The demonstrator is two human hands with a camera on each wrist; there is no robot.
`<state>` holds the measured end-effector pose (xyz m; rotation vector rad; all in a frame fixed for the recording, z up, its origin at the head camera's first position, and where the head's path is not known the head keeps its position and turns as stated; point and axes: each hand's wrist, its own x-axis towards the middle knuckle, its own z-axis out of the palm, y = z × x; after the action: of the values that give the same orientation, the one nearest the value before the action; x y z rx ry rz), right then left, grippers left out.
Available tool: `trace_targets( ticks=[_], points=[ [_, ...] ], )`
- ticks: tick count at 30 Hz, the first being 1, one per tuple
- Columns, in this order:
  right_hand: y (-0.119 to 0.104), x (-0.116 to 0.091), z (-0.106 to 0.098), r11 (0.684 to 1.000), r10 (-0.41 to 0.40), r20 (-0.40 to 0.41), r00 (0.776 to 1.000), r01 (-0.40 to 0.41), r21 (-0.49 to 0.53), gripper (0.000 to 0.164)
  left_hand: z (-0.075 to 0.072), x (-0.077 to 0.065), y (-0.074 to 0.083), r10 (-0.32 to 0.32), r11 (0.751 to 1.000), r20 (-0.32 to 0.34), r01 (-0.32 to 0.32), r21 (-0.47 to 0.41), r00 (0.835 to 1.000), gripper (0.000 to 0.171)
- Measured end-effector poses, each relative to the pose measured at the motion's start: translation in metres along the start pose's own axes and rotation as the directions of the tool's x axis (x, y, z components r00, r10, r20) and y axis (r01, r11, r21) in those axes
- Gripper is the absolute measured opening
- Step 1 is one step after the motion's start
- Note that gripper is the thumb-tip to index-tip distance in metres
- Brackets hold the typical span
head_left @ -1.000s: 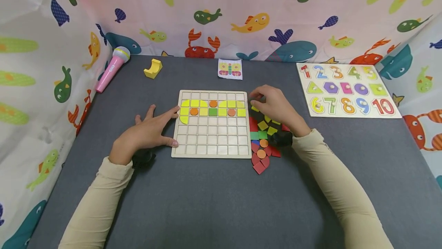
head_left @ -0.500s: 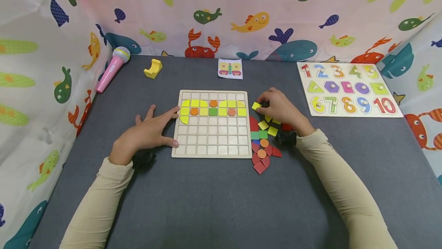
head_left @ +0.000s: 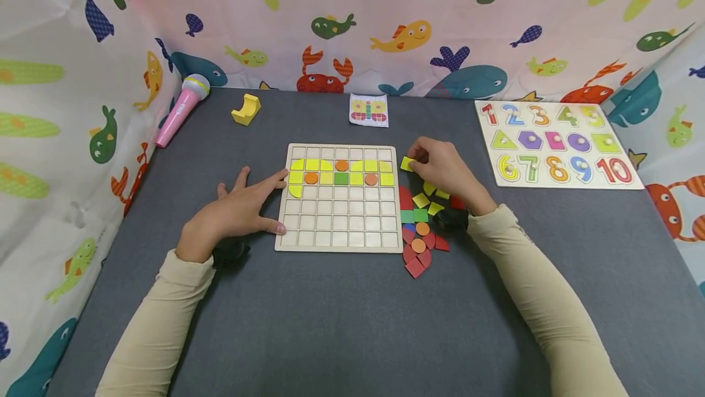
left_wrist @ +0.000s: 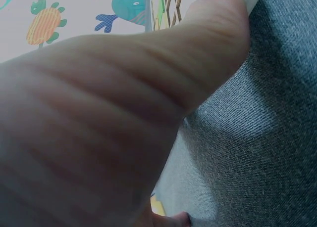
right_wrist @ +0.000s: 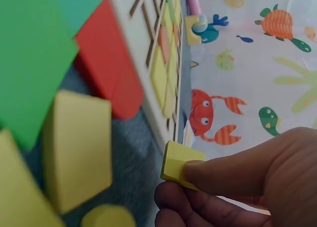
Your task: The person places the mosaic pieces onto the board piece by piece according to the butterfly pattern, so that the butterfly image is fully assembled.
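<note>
Right hand is pinching one yellow tile between thumb and fingers; tile is sitting just off the right edge of the board, not yet in a cell; left hand is touching the board's opposite edge, fingers spread, gripping nothing, probably steadying it; loose tiles are trailing from under the pinch toward the person, yellow and some red nearest, then green, blue, orange, more red; picture card is lying ahead and left of the pinch, beyond the board; progress: two coloured rows are showing full, next one is holding only its leftmost tile; remaining cells there and three nearer rows are showing bare; judging by the pile, plenty is remaining.
</note>
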<state>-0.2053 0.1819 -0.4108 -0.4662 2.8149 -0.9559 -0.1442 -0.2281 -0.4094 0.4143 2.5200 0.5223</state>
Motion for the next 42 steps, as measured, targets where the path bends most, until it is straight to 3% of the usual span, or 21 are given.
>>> trace_targets(
  ticks=[24,36,42],
  points=[
    [-0.068,0.021,0.029,0.970,-0.200,0.028,0.979,0.193,0.149,0.006,-0.001,0.000,0.000,-0.010,1.000,0.011,0.010,0.004,1.000,0.122],
    [-0.105,0.033,0.058,0.939,-0.308,0.099,0.946,0.286,0.189,0.007,0.000,0.002,-0.002,-0.005,1.000,0.006,0.005,0.007,1.000,0.121],
    [-0.116,0.039,0.075,0.924,-0.366,0.150,0.919,0.339,0.179,0.009,0.000,0.001,-0.002,-0.003,1.000,0.000,0.003,0.014,1.000,0.120]
  ],
)
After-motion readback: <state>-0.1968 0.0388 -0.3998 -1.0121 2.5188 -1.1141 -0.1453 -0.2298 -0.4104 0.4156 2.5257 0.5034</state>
